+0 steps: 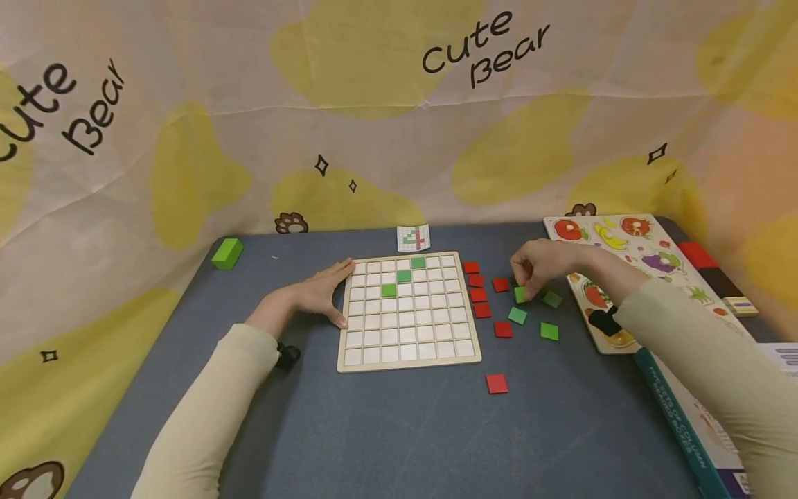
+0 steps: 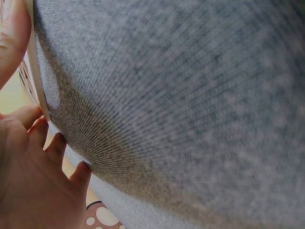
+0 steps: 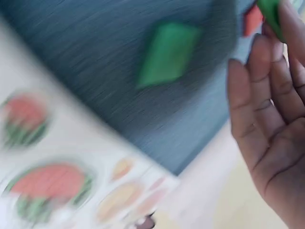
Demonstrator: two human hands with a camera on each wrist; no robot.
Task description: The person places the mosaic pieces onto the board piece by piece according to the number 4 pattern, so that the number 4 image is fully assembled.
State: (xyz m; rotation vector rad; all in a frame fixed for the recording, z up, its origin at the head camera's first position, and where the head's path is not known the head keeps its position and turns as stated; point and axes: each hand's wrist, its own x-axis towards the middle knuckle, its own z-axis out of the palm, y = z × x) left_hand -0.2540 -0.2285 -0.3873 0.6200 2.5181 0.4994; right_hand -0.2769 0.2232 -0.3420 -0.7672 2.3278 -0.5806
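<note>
With three green tiles (image 1: pixel 403 276) seated in the grid board (image 1: pixel 408 312), my right hand (image 1: pixel 537 267) pinches a fourth green tile (image 1: pixel 520 294); my left hand (image 1: pixel 318 292), fingers flat, braces the board's edge.

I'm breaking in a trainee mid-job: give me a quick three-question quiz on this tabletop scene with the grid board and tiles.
1. True or false: three green square tiles already sit in cells of the square wooden grid board.
2. Which hand pinches a green square tile? A) left hand B) right hand C) neither
3. Fill in: the left hand rests flat against the board's ____ edge.

Key:
1. True; they run diagonally near the top of the board.
2. B; the right hand's fingertips pinch the tile among the loose red and green tiles beside the board.
3. Left; its fingers lie straight along that edge on the grey table.
</note>
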